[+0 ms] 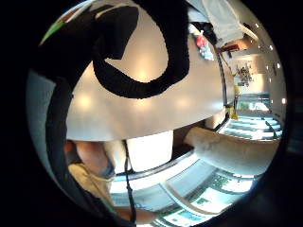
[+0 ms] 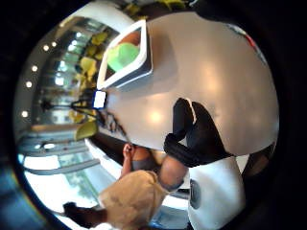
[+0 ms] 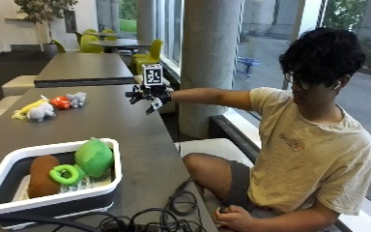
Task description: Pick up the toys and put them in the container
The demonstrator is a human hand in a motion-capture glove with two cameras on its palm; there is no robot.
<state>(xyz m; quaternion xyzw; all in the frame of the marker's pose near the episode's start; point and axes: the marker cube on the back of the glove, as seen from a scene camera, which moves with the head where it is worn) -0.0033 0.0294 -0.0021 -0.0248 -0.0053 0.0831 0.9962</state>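
With container (image 3: pixel 111 166) near-left already holding some toys, reaching out for far-left toys (image 3: pixel 49 107). Right hand (image 3: pixel 148 96) mid-air, fingers spread, holding nothing. Next: swing left, drop onto pile, grab one.

The bench (image 3: pixel 134 130) had a smooth, semi-glossy grey top that mirrored the ceiling lights. The container (image 3: pixel 5 166) looked like smooth plastic, white-rimmed over dark walls. The toys (image 3: pixel 47 107) at its 12 o'clock looked like soft plush cloth. The hand (image 3: pixel 148 95) wore matt black fabric.
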